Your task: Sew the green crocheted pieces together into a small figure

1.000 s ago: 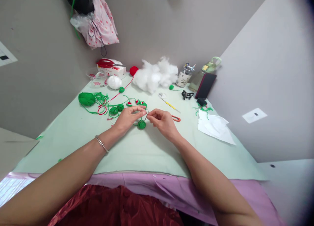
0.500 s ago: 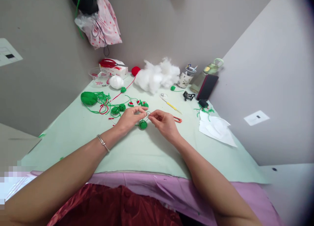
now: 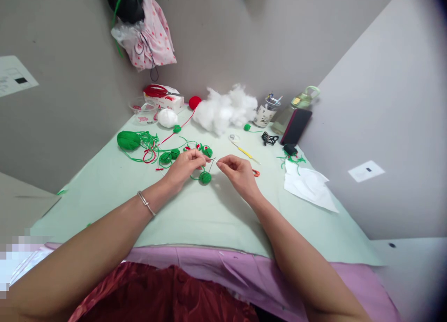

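My left hand [image 3: 186,167] is closed in a pinch above the table. A thin strand, too fine to make out fully, runs from its fingertips towards the right hand. Opposite it, my right hand [image 3: 238,170] also pinches, its fingertips a short gap away. Between them a dark thread [image 3: 211,167] rises from a small green crocheted ball [image 3: 205,177], which lies just below the hands. Small green-and-red crocheted pieces [image 3: 207,151] sit just behind my left fingers. Left of these are dark-banded green balls [image 3: 165,157].
Behind are white stuffing [image 3: 225,108], a red yarn ball [image 3: 194,102], a white ball [image 3: 167,118] and scissors [image 3: 156,91] on a box. A green yarn skein [image 3: 128,140] lies left. A yellow-handled hook [image 3: 244,152], black claw clip [image 3: 269,139], phone [image 3: 296,127] and white paper [image 3: 307,184] are right.
The hands have drawn slightly apart. The dark thread, looped between the fingertips before, now stretches straighter up from the green ball. The view has shifted a little.
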Demonstrator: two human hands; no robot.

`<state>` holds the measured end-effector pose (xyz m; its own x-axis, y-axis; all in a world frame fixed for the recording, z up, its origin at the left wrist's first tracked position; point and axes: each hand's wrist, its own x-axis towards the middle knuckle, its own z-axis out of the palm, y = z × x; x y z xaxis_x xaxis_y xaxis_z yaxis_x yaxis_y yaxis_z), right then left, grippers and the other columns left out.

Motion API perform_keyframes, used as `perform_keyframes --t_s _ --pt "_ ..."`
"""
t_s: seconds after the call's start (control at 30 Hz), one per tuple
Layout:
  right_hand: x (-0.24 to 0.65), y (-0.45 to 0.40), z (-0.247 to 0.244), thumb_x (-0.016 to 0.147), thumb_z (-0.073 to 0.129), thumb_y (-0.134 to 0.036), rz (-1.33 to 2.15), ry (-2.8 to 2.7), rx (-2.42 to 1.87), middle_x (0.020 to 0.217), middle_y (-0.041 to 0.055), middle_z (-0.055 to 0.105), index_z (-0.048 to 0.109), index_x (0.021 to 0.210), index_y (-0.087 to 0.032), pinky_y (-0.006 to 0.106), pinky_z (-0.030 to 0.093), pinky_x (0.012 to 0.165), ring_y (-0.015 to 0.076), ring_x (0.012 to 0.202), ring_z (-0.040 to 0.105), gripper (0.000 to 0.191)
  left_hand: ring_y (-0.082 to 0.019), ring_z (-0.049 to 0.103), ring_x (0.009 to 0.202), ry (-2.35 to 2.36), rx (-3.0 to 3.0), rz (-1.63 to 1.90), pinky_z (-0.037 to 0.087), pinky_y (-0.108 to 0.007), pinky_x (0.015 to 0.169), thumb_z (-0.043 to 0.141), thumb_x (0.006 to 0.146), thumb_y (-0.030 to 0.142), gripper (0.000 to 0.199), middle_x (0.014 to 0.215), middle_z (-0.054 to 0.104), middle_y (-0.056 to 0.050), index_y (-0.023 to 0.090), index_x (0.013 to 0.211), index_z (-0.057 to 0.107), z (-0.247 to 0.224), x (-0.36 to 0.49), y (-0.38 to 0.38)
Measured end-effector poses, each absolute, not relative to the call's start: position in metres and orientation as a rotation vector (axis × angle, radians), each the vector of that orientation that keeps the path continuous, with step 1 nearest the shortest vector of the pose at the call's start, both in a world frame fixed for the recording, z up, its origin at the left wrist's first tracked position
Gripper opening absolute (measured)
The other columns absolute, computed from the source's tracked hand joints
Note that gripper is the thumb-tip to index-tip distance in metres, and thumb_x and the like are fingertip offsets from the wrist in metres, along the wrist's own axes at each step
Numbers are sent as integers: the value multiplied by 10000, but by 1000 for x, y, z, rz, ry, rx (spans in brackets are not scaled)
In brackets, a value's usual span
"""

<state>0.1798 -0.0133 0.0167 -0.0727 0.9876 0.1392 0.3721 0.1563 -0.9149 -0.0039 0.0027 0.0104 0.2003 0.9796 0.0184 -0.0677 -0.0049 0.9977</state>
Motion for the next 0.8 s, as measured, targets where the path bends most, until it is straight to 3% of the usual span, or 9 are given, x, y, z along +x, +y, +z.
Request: perform_keyframes --t_s 0.2,0.37,0.53,0.67,0.8 --pt "182 -12 20 755 707 -369 980 -1497 -1337 627 -16 546 690 743 -176 265 327 544 118 584 420 194 -121 564 654 890 1064 1052 467 -278 649 669 719 261 106 803 660 -19 178 707 605 11 -7 6" --pt "181 -12 20 748 707 -369 989 -1477 -1347 615 -21 535 683 725 -172 263 312 531 110 568 399 199 -93 509 578 747 1000 950 405 -253 549 679 768 321 185 804 625 -13 182 718 567 18 -11 7" --pt "181 -12 21 749 707 -362 984 -1463 -1347 626 -17 545 680 724 -171 262 319 538 112 581 413 195 -134 554 710 972 1332 1057 466 -291 697 718 768 392 247 821 607 -3 196 811 575 15 -10 7" --pt "182 -12 21 751 705 -370 966 -1462 -1336 622 -19 550 678 722 -178 262 327 531 110 568 410 196 -215 606 929 1065 1727 986 489 -361 833 787 686 337 314 969 643 -26 223 884 572 3 -7 7" --pt "183 -12 23 748 712 -379 944 -1437 -1301 648 -12 576 679 733 -179 260 333 524 109 570 418 203 -238 621 981 1083 1903 878 485 -399 902 717 738 283 266 1000 669 -37 242 960 575 -9 -6 7"
